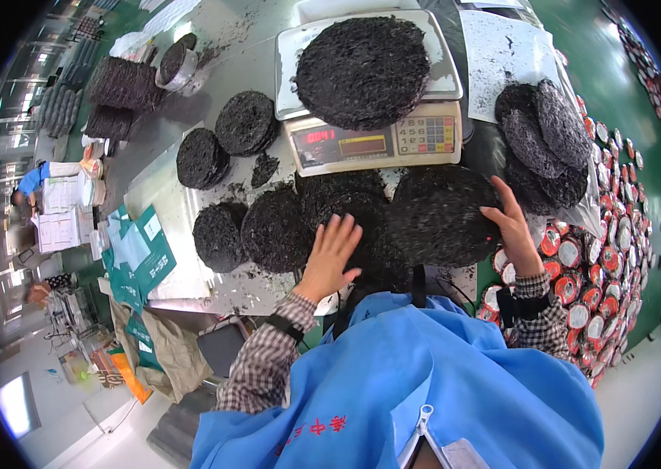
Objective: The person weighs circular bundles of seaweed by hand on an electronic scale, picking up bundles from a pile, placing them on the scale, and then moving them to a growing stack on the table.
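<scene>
The right hand (514, 227) curls its grip on the right rim of a large dark round pressed-leaf cake (440, 215), near the scale (377, 144); the left hand (332, 254), fingers spread flat, rests on neighbouring dark cakes (346, 223) just left, on the surface (182, 211).

Left hand (332, 256) lies flat on dark pressed discs (322, 223); right hand (514, 227) grips another disc (440, 215) below the scale (377, 144).
</scene>
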Tool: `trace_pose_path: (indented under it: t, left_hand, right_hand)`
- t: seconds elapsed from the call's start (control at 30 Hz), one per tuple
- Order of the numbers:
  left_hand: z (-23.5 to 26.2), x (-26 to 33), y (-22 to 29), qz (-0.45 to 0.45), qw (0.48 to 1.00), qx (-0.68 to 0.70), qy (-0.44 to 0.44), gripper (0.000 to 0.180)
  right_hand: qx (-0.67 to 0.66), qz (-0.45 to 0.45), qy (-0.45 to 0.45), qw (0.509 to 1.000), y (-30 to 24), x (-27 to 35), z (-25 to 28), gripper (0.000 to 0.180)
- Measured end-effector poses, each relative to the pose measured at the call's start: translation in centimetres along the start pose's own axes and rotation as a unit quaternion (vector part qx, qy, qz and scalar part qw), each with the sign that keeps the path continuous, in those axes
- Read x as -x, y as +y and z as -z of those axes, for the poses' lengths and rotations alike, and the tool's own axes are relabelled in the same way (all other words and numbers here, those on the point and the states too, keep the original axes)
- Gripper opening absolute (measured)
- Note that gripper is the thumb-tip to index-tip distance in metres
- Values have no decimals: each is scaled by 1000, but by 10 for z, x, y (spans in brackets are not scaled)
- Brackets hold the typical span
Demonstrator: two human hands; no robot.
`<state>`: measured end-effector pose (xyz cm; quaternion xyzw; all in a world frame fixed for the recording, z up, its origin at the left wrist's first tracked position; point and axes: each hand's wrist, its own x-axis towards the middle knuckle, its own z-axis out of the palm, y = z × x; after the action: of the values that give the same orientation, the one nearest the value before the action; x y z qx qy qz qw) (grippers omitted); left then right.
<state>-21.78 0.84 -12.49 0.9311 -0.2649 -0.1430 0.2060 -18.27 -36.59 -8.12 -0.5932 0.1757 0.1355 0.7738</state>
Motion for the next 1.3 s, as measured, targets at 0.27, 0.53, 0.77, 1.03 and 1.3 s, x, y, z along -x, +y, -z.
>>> trace_pose_path:
  t: [0.27,0.53,0.77,1.03,1.3]
  left_hand:
    - [-67,13,-69,-139,981,-78,-114,59]
    - [109,14,-9,189,795,394,421,25]
    - [119,6,21,201,692,534,443,15]
    - [117,-16,45,166,717,549,396,10]
    - [187,-81,67,-261,740,358,507,26]
  right_hand:
    - [197,31,21,980,8,13,30,64]
    - [254,12,-41,966,9,7,13,32]
    - [305,70,-85,946,-13,7,-20,26]
    - [237,54,-115,963,-32,21,-18,31]
    - [227,145,-101,958,-32,14,-19,47]
